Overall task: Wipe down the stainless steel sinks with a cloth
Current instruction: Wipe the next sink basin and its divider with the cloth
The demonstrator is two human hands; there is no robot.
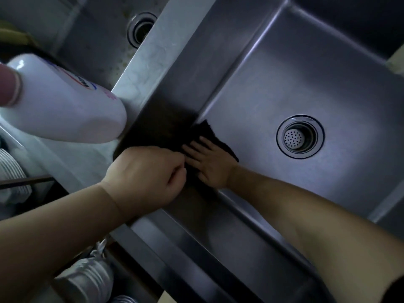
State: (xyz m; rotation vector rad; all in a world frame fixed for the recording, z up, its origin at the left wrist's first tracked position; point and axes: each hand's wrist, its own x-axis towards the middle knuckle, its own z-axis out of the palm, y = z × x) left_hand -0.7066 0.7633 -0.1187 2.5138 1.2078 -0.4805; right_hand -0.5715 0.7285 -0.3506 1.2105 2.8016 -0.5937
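Head view: right hand lies flat, fingers spread, pressing dark cloth onto floor of right sink, beside its left wall. Left hand is fisted, gripping the cloth's near edge, touching the right hand.

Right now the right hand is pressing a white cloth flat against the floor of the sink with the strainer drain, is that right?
Not quite: the cloth is dark, nearly black, not white. The head view shows the right hand pressing it flat on the floor of the sink with the strainer drain.
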